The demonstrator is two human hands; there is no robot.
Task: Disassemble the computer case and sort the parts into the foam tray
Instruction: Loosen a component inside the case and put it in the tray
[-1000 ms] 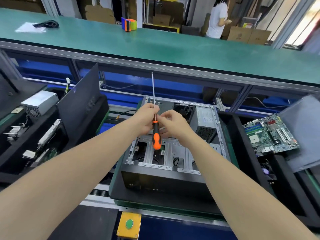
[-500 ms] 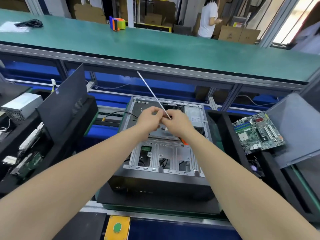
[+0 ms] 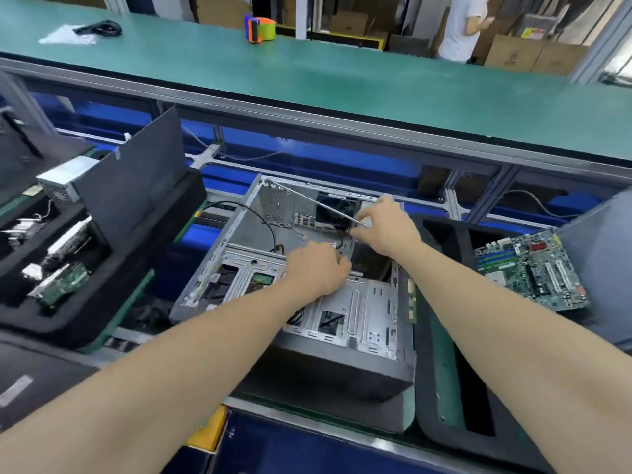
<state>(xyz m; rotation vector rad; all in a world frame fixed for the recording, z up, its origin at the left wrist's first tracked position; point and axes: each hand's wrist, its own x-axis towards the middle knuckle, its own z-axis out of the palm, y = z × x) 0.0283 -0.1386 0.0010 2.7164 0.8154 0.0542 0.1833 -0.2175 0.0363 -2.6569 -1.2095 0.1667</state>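
The open grey computer case (image 3: 355,323) lies on its side in the middle, with a black cable (image 3: 266,220) looping inside it. My right hand (image 3: 386,227) is over the case's far right corner, shut on a screwdriver whose long thin shaft (image 3: 307,199) slants up and left to the far left corner. Its orange handle is hidden in the hand. My left hand (image 3: 318,268) rests palm down on the case's metal frame with its fingers curled; what lies under them is hidden. A black foam tray (image 3: 441,388) at the right carries a green motherboard (image 3: 533,268).
A second black foam tray (image 3: 113,302) at the left holds circuit cards, with a dark side panel (image 3: 136,189) leaning in it and a silver power supply (image 3: 65,179) behind. A grey panel (image 3: 602,254) stands far right. A green bench (image 3: 342,83) runs behind; a person (image 3: 461,25) stands beyond.
The screwdriver swung from upright to slanting left over the case's back. My left hand let go of it and dropped onto the frame; my right hand moved toward the far right corner.
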